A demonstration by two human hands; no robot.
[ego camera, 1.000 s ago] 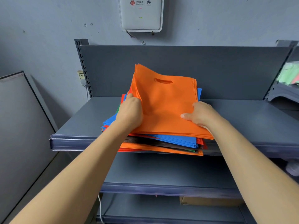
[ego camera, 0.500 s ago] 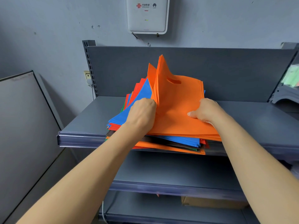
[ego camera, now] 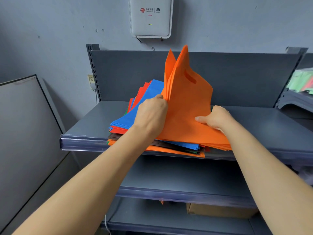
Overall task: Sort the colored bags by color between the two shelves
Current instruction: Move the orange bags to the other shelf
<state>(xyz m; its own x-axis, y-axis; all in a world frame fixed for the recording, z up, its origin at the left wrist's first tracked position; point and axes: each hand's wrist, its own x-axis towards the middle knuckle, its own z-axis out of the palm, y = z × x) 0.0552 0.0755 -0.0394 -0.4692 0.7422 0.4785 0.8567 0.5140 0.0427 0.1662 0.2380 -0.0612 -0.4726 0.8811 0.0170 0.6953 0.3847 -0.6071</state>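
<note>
bag stack [ego camera: 135, 119] on top shelf [ego camera: 88, 126], box [ego camera: 220, 210] on a lower shelf

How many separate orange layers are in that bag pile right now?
2: the top orange bunch, lifted and held by the left hand and right hand, and an orange layer at the pile's bottom, on the top shelf. Others may be hidden between.

Even, soft indoor light; faint shadows under shelves; wide-angle bending at edges; slight blur.
</note>
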